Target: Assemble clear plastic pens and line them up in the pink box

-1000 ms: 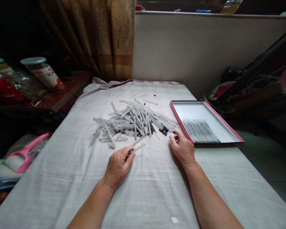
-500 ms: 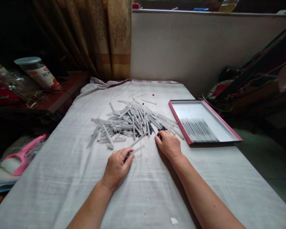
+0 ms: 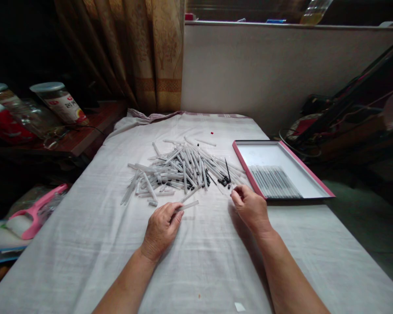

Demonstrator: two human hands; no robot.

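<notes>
In my left hand [image 3: 162, 229] a clear, frosted pen barrel [image 3: 190, 205] is pinched between thumb and fingers, its free end pointing right. My right hand [image 3: 250, 209] is closed on the lower end of a thin pen refill [image 3: 227, 169], black along its upper part and standing nearly upright. Beyond both hands lies a heap of loose pen parts [image 3: 183, 168], mostly clear barrels with dark bits among them. Several small black pieces [image 3: 223, 181] lie just past the right fingertips.
A shallow pink-edged box lid [image 3: 314, 176] sits to the right, with a row of pens [image 3: 275, 181] in it. A white cloth [image 3: 196, 270] covers the table. Pink scissors [image 3: 36, 213] are at the left edge. Jars [image 3: 63, 104] stand on a side table.
My right hand has moved right and lifted from the heap's edge, bringing up the refill. My left hand stays nearly in place with the barrel. The view has shifted slightly.
</notes>
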